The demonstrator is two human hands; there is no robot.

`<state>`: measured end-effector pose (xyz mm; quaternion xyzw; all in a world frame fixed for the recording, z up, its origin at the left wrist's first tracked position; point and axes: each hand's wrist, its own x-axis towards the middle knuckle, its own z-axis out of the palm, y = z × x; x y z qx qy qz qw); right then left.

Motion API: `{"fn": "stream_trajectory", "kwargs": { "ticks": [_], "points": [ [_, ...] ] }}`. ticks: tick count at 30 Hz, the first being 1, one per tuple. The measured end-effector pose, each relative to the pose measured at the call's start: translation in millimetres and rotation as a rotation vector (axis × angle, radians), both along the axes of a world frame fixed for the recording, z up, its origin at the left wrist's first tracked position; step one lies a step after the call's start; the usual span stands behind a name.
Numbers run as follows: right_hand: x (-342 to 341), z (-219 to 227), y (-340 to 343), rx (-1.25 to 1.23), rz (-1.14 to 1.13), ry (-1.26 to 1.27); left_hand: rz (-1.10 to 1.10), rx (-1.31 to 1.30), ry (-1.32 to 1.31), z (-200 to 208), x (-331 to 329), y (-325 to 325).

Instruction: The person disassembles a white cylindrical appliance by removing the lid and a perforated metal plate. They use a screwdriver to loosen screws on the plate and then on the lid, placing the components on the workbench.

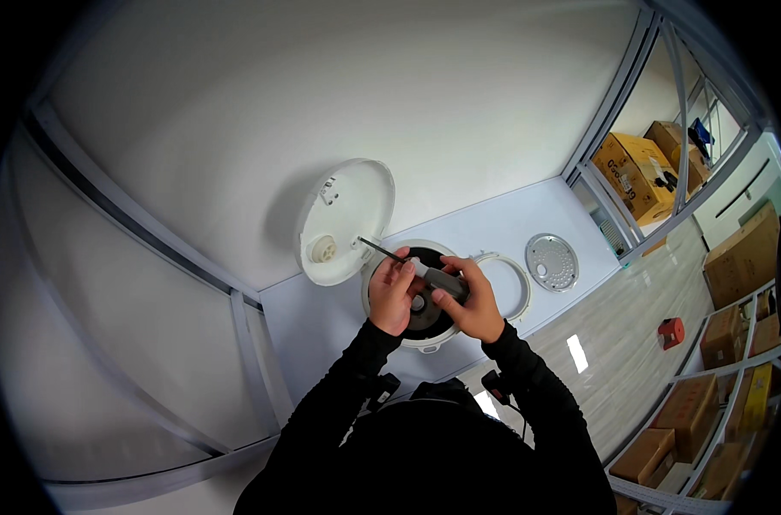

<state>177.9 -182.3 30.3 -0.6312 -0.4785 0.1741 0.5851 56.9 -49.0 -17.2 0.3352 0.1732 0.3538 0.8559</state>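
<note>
1. Our two forearms, in black sleeves, reach from the near edge over the table, angling inward until the hands nearly meet.
2. Our right hand comes in from the right, wrist bent inward; its fingers wrap the handle of a screwdriver, with the thumb on the near side.
3. Our left hand is raised on the left, its thumb and forefinger closed around the screwdriver's front end; we cannot tell how its other fingers lie.
4. The screwdriver is held above the round cooker, tilted across it. Its thick grey handle lies to the right, a pale collar sits in the middle, and a long, thin dark shaft points far and left.
5. The shaft's tip shows against the white inner face of the raised lid; we cannot tell whether they touch. A round cream fitting sits on the lid's left part.
6. The cooker has a white rim and dark interior, partly hidden by our hands. To its right lie a white ring and, farther right, a perforated grey disc.
</note>
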Motion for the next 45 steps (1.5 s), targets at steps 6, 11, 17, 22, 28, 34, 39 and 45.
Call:
{"fn": "stream_trajectory", "kwargs": {
  "ticks": [6, 11, 17, 22, 28, 34, 39, 45],
  "points": [
    [7, 6, -1, -0.169, 0.023, 0.119, -0.027, -0.038, -0.067, 6, -5, 0],
    [7, -3, 2, 0.062, 0.024, -0.143, 0.048, -0.07, -0.022, 9, -4, 8],
    [3, 0, 1, 0.085, 0.009, -0.187, 0.178, -0.203, 0.114, 19, -4, 38],
    [4, -5, 1, 0.092, 0.015, -0.203, 0.236, -0.273, 0.18, 26, 5, 43],
    [8, -1, 1, 0.107, 0.022, -0.239, 0.245, -0.265, 0.192, 28, 7, 43],
    [24, 7, -16, 0.139, 0.026, -0.241, 0.263, -0.112, 0.221, 32, 6, 27],
    [38, 16, -38, 0.16, 0.036, -0.247, 0.225, -0.042, 0.161, 38, 2, 14],
    [45, 14, -56, 0.176, 0.013, -0.206, 0.259, -0.067, 0.112, 29, -6, 12]
  ]
}}
